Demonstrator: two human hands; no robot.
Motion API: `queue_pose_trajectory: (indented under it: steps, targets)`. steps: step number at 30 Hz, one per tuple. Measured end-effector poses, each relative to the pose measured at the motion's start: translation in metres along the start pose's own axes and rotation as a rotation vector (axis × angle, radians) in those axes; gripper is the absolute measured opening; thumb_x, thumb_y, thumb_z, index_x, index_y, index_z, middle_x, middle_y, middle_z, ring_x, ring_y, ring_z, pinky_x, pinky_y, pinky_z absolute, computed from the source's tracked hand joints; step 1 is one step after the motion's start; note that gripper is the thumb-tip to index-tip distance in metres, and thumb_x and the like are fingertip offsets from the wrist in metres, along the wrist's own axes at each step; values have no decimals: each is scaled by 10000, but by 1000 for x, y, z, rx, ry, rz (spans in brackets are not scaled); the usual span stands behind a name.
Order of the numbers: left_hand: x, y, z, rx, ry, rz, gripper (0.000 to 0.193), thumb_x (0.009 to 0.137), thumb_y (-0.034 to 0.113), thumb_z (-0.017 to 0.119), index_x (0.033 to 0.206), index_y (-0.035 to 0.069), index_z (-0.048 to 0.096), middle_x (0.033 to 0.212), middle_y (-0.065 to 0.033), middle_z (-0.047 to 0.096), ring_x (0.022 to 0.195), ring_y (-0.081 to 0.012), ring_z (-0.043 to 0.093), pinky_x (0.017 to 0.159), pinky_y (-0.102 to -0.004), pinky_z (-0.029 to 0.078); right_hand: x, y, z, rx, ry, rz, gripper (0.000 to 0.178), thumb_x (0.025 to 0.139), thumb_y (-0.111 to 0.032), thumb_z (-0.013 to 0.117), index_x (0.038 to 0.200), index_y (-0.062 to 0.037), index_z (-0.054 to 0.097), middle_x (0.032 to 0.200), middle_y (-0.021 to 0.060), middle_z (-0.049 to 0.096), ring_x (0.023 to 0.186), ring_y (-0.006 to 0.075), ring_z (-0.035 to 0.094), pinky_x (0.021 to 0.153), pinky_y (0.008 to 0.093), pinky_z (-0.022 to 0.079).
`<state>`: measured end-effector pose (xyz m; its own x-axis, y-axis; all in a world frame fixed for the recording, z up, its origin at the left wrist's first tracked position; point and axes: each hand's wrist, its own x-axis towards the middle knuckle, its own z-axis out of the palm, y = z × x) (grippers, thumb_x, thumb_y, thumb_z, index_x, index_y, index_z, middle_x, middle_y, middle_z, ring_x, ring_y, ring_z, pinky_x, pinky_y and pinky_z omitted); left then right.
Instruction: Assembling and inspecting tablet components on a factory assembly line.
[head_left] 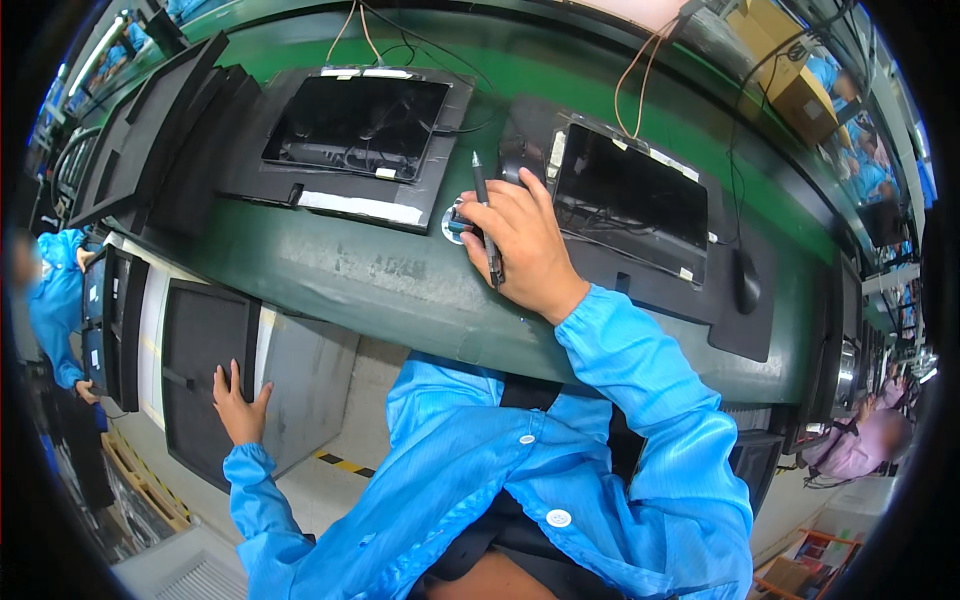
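Note:
My right hand (528, 245) is over the green bench, its fingers closed around a dark pen (479, 185) that points toward the bench's far side. Beneath those fingertips lies a small round white-and-teal item (452, 224), partly hidden. Down at the left, my left hand (240, 404) has its fingers spread at the edge of a black foam tray (207, 345) and holds nothing. Two flat dark screens lie on black foam pads: one left screen (358, 122) and one right screen (632, 198), the latter just beyond my right hand.
Black trays (140, 135) lean stacked at the bench's left end. A black computer mouse (746, 282) sits right of the screens. Cables (640, 75) hang down to both screens. A grey bin (305, 385) stands below the bench, and a person in blue (58, 300) handles trays at far left.

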<state>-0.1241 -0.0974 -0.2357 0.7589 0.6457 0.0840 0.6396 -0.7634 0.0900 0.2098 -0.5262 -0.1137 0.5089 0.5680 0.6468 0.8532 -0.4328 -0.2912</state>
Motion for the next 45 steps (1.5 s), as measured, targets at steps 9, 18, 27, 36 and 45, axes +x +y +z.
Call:
queue_pose_trajectory:
  steps: [9,18,27,36,45]
  targets:
    - [-1,6,0,-17,-11,42,808,815,350,863,1524,172,518,1609,-209,397,1484,-401,371,1173,-623,313,3,0,-5,28,67,-23,457,812,-121,777,1237,-75,618,1084,115,650,1173,327,596,1142,586,361]
    - [-7,3,-8,-54,-21,74,646,898,338,789,1475,145,573,1605,-212,406,1494,-410,362,1154,-655,322,-34,-76,-34,-310,-254,-203,340,771,-149,653,1075,2,676,672,20,562,709,197,601,631,324,466]
    - [-20,62,-54,296,-39,114,683,844,239,810,1442,18,564,1576,-236,431,1459,-411,409,1155,-639,339,-55,-56,-38,-493,-315,-31,360,806,-160,635,1117,15,681,690,39,622,702,206,609,652,344,478]
    - [1,270,-121,-1047,216,916,322,783,0,754,1103,-16,724,1054,-175,746,967,-372,715,872,-466,562,-88,-76,-22,-157,-155,-156,243,817,-151,666,1026,-32,701,695,18,571,681,199,567,641,336,462]
    - [37,360,-86,-813,320,1138,330,755,63,810,1072,36,725,1177,-130,690,1191,-349,638,1064,-540,462,-95,-66,-44,-195,-121,172,185,849,-209,789,987,-99,736,649,-9,563,622,188,578,565,352,466]
